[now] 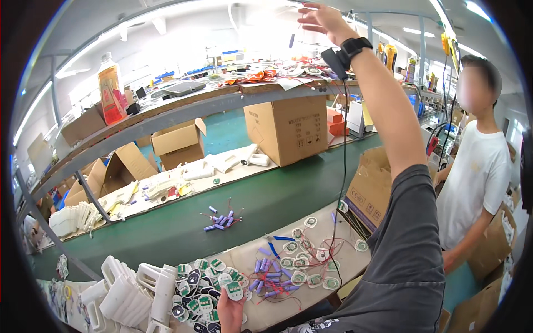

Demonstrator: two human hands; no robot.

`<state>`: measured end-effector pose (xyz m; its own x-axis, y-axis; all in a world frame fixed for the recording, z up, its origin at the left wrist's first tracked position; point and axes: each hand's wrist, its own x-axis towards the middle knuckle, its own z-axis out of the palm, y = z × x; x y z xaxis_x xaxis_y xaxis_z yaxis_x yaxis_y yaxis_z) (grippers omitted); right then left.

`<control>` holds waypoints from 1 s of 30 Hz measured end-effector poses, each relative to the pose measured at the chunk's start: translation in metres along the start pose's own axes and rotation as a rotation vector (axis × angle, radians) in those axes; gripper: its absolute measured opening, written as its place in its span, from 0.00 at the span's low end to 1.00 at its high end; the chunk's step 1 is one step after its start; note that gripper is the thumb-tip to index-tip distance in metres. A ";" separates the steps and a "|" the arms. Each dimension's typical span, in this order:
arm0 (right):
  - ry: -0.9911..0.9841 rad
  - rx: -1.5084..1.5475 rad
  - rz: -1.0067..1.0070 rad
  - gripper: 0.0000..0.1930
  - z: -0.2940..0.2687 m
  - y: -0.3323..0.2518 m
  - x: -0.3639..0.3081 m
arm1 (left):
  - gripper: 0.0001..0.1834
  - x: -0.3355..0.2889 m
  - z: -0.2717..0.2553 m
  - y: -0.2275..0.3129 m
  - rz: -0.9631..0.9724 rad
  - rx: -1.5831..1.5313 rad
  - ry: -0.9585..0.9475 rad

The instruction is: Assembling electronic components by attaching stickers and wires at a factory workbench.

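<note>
Low at the front, my left hand [230, 312] is closed around a white oval plate with a green circuit board [235, 290]. Many similar plates with circuit boards [205, 302] are heaped beside it. My right arm reaches far up, and my right hand [325, 23] is high over the bench, a black strap and cabled block at its wrist. A small dark battery cell [291, 40] hangs below its fingertips, seemingly by a thin wire the fingers pinch. Purple battery cells with red wires [272, 277] lie tangled right of my left hand.
White plastic housings [125, 294] are stacked at the left front. Blue-handled pliers [273, 248] lie near wired plates [302, 261]. A green conveyor belt [166, 233] carries more cells [222, 219]. Beyond stand cardboard boxes [286, 130] and a shelf [183, 105]. A person [474, 166] stands at the right.
</note>
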<state>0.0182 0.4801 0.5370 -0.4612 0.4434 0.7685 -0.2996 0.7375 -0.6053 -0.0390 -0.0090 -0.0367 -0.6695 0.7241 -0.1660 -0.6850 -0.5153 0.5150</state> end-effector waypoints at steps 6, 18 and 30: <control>0.047 -0.268 0.257 0.18 0.027 0.012 -0.021 | 0.21 -0.014 -0.020 -0.009 -0.029 -0.004 0.044; -0.505 -0.276 -0.100 0.08 0.039 -0.030 -0.232 | 0.22 0.001 0.031 -0.003 -0.029 0.098 -0.047; -0.759 -0.123 -0.369 0.10 0.127 0.023 -0.451 | 0.22 0.023 0.112 -0.003 0.140 0.140 -0.327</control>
<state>0.1132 0.2327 0.1504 -0.7997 -0.2654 0.5385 -0.4683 0.8371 -0.2828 -0.0202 0.0603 0.0526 -0.6117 0.7705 0.1794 -0.5324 -0.5687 0.6270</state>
